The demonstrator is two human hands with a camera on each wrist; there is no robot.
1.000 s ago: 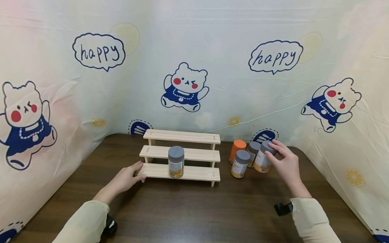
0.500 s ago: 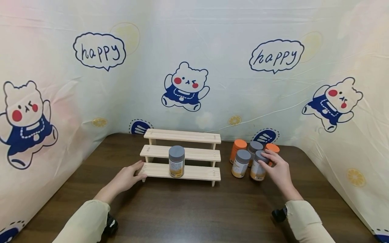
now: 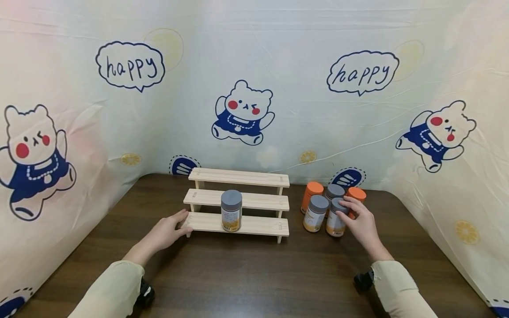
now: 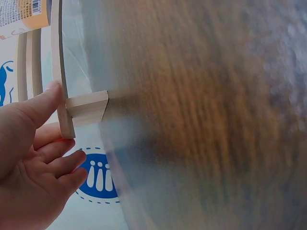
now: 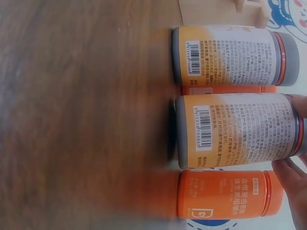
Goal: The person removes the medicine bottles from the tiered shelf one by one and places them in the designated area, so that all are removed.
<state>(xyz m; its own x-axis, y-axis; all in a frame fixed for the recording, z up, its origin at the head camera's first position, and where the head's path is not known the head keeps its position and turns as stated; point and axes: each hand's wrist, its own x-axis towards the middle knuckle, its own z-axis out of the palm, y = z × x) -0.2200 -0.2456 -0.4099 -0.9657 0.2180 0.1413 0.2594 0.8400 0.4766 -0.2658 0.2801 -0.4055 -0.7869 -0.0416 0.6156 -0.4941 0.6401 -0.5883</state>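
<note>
A three-step wooden rack (image 3: 262,224) stands near the back of the table, with a grey-capped supplement bottle (image 3: 231,217) upright on its lowest step. My left hand (image 3: 165,232) pinches the left end of that step, thumb above and a finger beneath, as the left wrist view shows. To the rack's right, my right hand (image 3: 362,221) holds another grey-capped supplement bottle (image 5: 240,132) by its cap, thumb and fingers on either side. That bottle is upright at the front of a group, and the right wrist view shows a dark shadow at its base.
Beside the held bottle stands a grey-capped bottle (image 3: 315,217). Behind are an orange bottle (image 3: 312,194), another grey-capped one (image 3: 335,191) and a second orange bottle (image 3: 356,193), all close together. A printed cloth (image 3: 294,119) hangs behind the brown table (image 3: 246,278).
My right hand has brought the grey-capped bottle left and toward me, down to the front of the group, uncovering the right orange bottle. My left hand stays on the rack.
</note>
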